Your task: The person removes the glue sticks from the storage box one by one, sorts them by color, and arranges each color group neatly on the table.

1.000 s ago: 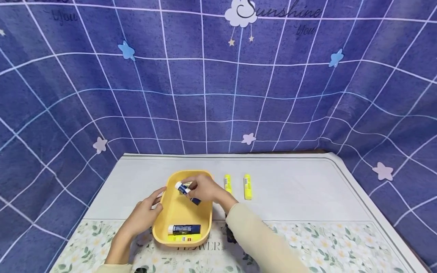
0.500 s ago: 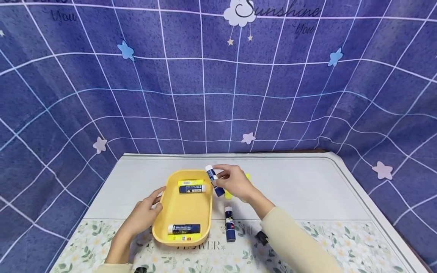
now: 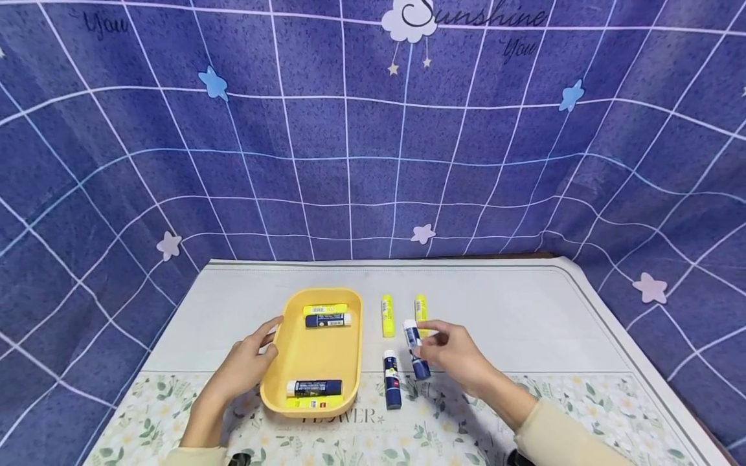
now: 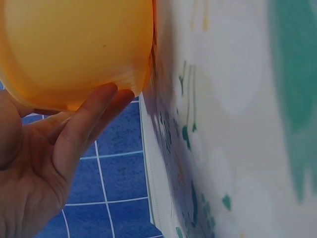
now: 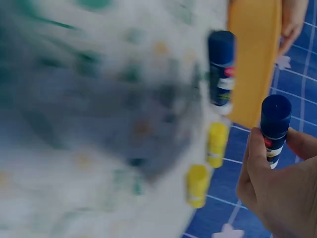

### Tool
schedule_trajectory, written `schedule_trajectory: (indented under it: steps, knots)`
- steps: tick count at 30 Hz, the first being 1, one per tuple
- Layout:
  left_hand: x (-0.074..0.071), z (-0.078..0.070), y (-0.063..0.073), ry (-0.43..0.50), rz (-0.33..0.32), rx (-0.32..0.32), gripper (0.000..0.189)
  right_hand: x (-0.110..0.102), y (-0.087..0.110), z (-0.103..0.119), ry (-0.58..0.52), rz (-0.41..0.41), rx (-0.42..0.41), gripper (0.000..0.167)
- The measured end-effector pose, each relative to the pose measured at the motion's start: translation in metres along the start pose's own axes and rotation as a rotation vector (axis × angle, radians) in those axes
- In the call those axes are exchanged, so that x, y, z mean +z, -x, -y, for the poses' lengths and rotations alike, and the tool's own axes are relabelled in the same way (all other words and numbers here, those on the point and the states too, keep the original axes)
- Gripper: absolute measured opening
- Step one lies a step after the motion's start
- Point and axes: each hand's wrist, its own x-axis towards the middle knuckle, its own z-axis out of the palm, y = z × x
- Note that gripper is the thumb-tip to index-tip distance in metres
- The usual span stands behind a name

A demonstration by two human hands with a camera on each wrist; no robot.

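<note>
My right hand [image 3: 457,356] pinches a navy glue stick [image 3: 420,369] with a white end, between thumb and fingers, close over the table right of the tray. In the right wrist view this glue stick [image 5: 275,116] shows its blue end upward. Another navy glue stick [image 3: 393,382] lies just left of it. Against the outer left side of the yellow tray [image 3: 317,356] rests my left hand [image 3: 247,366]; its fingers [image 4: 81,129] lie fairly straight along the wall. Inside the tray, a navy glue stick [image 3: 328,320] and a yellow tube [image 3: 325,309] lie at the far end.
At the tray's near end lie another navy glue stick [image 3: 315,388] and yellow tube [image 3: 315,402]. Two yellow tubes, one left [image 3: 387,316] and one right [image 3: 421,304], lie behind the held stick. A blue patterned curtain [image 3: 373,142] hangs behind the white table [image 3: 495,310].
My right hand has carried the glue stick from over the tray rightward and nearer, beside the other navy stick. My left hand and the tray stay in place.
</note>
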Motion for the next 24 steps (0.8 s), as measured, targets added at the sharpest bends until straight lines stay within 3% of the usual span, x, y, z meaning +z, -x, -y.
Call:
schedule_trajectory:
  steps: [8,17,24]
  knots:
    - [0.000,0.001,0.000,0.004,-0.004,-0.008,0.060,-0.001,0.008,-0.041,0.049,0.021,0.107,0.058]
    - [0.001,-0.001,0.000,-0.019,-0.011,0.003,0.060,0.005,0.002,-0.044,0.119,0.012,0.145,0.053]
    - [0.000,-0.001,0.000,-0.027,-0.012,0.003,0.060,0.006,0.002,-0.045,0.103,0.048,0.136,0.051]
